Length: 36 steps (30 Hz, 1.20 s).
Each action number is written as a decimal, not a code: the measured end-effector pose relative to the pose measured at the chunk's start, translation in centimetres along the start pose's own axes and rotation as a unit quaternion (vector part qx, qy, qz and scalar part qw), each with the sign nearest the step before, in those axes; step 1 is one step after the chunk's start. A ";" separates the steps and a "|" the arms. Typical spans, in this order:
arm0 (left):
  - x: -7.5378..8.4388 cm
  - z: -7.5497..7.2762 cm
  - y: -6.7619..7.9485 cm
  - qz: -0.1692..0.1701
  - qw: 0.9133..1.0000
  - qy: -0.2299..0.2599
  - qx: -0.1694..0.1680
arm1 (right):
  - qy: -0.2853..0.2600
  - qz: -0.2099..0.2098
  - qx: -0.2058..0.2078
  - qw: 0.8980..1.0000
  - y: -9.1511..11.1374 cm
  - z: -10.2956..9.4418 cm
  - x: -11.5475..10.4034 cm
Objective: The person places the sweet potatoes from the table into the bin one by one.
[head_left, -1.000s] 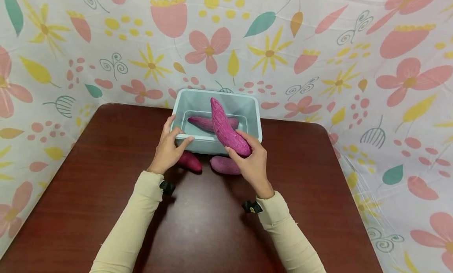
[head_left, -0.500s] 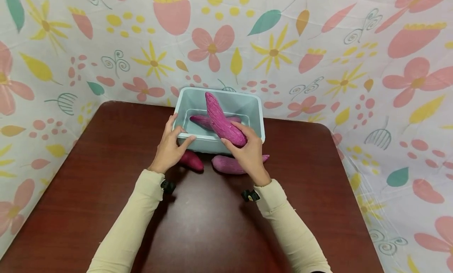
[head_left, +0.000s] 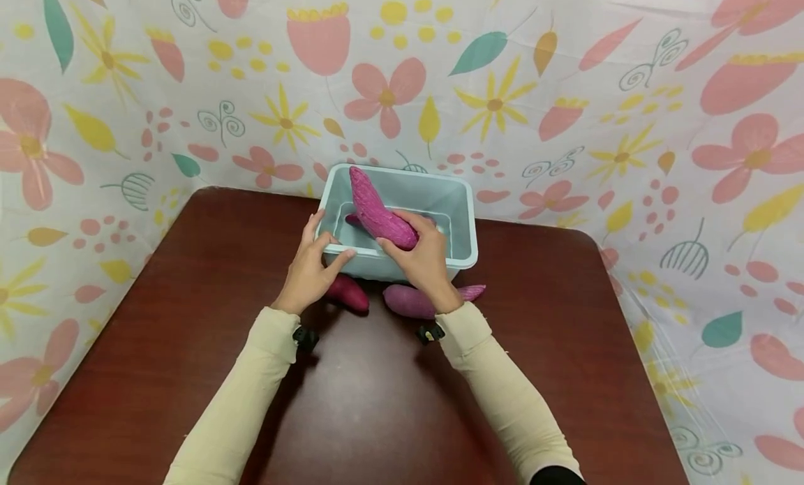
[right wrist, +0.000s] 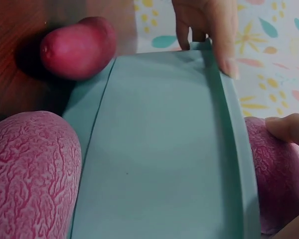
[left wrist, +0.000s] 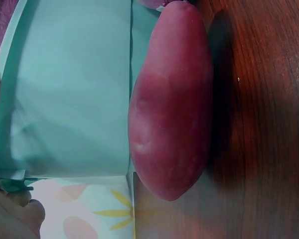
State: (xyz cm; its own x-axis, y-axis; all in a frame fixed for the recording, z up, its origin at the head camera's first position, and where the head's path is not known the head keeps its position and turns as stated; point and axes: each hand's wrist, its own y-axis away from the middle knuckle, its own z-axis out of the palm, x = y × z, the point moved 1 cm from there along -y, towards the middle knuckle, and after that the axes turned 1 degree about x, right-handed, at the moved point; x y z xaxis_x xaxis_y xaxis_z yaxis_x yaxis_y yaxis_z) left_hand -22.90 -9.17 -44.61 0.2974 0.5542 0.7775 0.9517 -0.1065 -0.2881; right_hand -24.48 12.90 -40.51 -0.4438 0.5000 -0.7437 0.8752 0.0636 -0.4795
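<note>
In the head view my right hand (head_left: 422, 255) grips the thick end of a magenta, rough-skinned sweet potato (head_left: 373, 206), tilted with its tapered tip up and left over a pale blue-green plastic bin (head_left: 370, 265). My left hand (head_left: 308, 272) holds the bin's front left corner, thumb over the front rim. Inside the bin lies another purple sweet potato (head_left: 353, 220), mostly hidden behind the held one. A smooth dark red sweet potato (left wrist: 172, 109) lies on the table against the bin's front. To its right, partly under my right wrist, lies a ridged purple sweet potato (right wrist: 32, 174).
The bin stands at the back of a dark brown wooden table (head_left: 352, 415). Close behind it hangs a flower-printed cloth (head_left: 251, 66), which also runs down both sides. Each wrist wears a small black camera (head_left: 306, 338).
My right hand has carried the held sweet potato left and lower over the bin, covering more of the one inside. The purple one on the table is more exposed. My left hand keeps its hold.
</note>
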 end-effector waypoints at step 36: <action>0.0 0.1 -0.2 0.044 0.999 0.002 0.026 | -0.126 -0.053 -0.001 0.991 4.2 0.8 -0.1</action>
State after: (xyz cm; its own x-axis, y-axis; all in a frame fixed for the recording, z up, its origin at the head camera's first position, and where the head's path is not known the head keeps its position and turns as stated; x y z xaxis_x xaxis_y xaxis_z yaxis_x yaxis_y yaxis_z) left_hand -23.07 -9.09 -44.65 0.3805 0.5411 0.7500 0.9165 -0.1122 -0.3840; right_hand -20.89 12.48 -42.85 -0.5671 0.2588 -0.7819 0.8213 0.1069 -0.5603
